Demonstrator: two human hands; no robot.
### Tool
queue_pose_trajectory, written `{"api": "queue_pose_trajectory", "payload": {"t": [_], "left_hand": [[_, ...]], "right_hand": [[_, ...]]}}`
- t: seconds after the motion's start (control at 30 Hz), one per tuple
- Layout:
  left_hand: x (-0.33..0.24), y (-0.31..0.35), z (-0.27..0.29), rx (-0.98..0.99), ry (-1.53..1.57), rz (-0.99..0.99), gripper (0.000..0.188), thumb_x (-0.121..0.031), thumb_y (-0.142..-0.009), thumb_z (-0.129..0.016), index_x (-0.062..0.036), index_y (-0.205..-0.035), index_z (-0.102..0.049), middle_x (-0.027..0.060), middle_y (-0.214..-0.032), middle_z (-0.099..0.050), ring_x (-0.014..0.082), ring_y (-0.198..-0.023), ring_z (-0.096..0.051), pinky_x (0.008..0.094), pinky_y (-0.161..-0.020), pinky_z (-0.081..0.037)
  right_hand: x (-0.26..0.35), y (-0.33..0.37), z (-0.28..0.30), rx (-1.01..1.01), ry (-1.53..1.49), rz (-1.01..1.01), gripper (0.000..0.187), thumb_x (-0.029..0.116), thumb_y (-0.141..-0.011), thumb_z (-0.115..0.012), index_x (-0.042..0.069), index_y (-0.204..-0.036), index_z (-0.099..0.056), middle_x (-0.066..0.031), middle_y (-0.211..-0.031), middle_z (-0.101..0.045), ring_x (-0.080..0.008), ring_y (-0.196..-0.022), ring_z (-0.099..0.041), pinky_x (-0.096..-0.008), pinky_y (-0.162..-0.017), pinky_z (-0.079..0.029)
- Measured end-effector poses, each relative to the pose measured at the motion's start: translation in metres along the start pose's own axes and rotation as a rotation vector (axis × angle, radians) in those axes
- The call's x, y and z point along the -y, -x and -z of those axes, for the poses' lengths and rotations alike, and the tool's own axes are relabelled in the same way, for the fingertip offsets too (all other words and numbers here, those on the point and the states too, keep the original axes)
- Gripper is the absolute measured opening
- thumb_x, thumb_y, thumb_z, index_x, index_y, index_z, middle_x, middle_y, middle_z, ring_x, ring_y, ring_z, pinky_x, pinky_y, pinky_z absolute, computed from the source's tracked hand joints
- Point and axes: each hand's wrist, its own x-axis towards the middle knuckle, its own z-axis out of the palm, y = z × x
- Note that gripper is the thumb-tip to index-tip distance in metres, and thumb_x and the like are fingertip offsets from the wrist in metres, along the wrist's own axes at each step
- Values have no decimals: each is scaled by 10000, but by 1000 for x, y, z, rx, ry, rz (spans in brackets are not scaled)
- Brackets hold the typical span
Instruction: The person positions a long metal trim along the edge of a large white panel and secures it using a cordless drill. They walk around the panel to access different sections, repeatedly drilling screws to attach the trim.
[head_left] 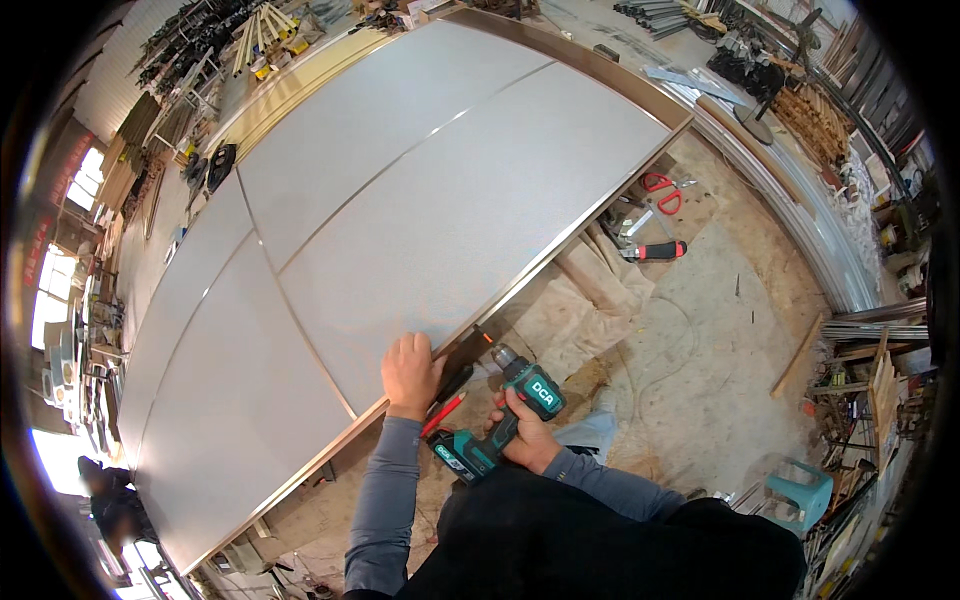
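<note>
My right hand is wrapped round the grip of a green and black cordless drill. Its chuck points up and left, and the bit's tip is by the near edge of a large pale grey panel. On that edge, left of the drill, rests my left hand with its fingers curled; whatever they hold, if anything, is hidden. Metal-coloured strips cross the panel and frame its border. Between my hands, below the edge, are a red pencil-like stick and a dark handle.
Red-handled pliers or shears and a red-and-black handled tool lie right of the panel. A brown cloth or paper is beside it. A teal stool stands lower right. Long metal profiles line the right; a person is far left.
</note>
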Motion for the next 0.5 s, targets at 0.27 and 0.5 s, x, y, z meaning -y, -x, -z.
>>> {"api": "queue_pose_trajectory", "payload": {"t": [0.27,0.5], "left_hand": [[-4,0,4,3,-14,8,432,-302,-699,-883,-112,-888,-543,74,-889,-582,291,-871,-626,426,-710,-501],[-3,-1,1,-47,39,-1,459,-250,-650,-897,-100,-849,-512,92,-858,-564,324,-841,-611,454,-690,-489]], "right_hand": [[1,-3,1,120,31,6,257,303,-1019,-696,144,-1211,-633,14,-1041,-623,-153,-807,-594,-391,-755,-540],[2,-4,4,67,36,-20,264,331,-1030,-670,160,-1230,-652,14,-1086,-675,-165,-829,-599,-395,-813,-528]]}}
